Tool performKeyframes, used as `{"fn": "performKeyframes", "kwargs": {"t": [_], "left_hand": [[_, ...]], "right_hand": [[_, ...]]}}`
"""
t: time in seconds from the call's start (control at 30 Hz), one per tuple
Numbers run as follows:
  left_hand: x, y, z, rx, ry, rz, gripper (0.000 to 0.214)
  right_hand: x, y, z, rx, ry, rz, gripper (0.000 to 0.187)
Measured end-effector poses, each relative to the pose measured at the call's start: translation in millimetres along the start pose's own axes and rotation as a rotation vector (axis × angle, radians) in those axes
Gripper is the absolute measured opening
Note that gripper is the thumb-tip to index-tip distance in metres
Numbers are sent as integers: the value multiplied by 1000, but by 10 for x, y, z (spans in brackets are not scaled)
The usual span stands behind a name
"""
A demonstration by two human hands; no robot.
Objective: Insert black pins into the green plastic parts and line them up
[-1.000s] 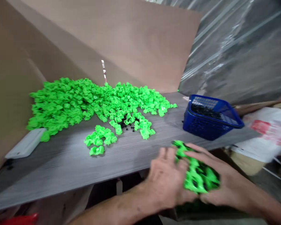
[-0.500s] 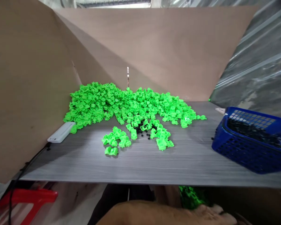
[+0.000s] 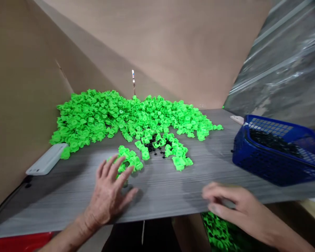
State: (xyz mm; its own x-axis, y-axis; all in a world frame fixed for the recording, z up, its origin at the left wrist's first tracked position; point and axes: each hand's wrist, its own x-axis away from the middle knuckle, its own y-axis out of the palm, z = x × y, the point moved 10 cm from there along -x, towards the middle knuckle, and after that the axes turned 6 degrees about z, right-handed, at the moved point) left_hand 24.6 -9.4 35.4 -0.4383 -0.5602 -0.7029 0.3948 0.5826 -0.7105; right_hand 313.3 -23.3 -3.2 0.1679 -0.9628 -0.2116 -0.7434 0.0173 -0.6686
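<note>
Two hands in play: the left hand [image 3: 109, 194], empty, fingers spread at one small cluster of green plastic pieces [image 3: 132, 159] before one big heap [image 3: 147, 117]; the right hand [image 3: 237, 206], half-curled, contents unclear, near one blue basket [image 3: 259, 164].

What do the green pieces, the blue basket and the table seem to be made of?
Green pieces: probably molded plastic, fairly smooth with slight shine; they share one bright, even color and similar shapes.
Blue basket: most likely hard plastic, glossy, judging by highlights and the regular openings in its walls.
Table: gray with fine streaks, perhaps wood-look laminate; real wood can't be ruled out.
</note>
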Motion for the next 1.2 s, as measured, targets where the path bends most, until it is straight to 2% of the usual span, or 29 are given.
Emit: {"fn": "performKeyframes", "kwargs": {"t": [0.03,0.07,0.13,0.2,0.27,0.37,0.47,0.63,0.73,0.9,1.07,1.2], "left_hand": [[15,64,-137,-63,-18,-35,47],[20,142,-220,-93,-17,-68,53],[-1,336,-274,-91,3,-147,57],[-60,529,-244,-56,33,-220,53],[-142,683,-222,-41,54,-267,46],[-257,827,-275,-75,78,-285,37],[-332,890,-370,-111,90,-283,29],[-512,851,-397,-67,-10,-248,21],[-646,887,-312,-40,-82,-262,22],[-763,1036,-233,-59,-204,-314,36],[-713,1178,-205,-38,-217,-404,25],[-683,1126,-237,24,-197,-308,30]], "right_hand": [[-210,173,-190,11,-58,-80,11],[-415,311,-332,43,-104,-106,10],[-796,536,-506,167,-173,-85,9],[-1109,729,-579,324,-211,-49,9],[-1348,868,-568,487,-181,-26,14],[-1559,995,-560,661,-128,-30,17],[-1659,1059,-515,784,-33,-78,20],[-1744,1122,-466,871,48,-153,24],[-1782,1161,-450,880,41,-172,24],[-1789,1200,-372,869,-9,-150,26],[-1741,1259,-256,805,-78,-155,21],[-1732,1212,-271,750,-127,-96,23]]}}
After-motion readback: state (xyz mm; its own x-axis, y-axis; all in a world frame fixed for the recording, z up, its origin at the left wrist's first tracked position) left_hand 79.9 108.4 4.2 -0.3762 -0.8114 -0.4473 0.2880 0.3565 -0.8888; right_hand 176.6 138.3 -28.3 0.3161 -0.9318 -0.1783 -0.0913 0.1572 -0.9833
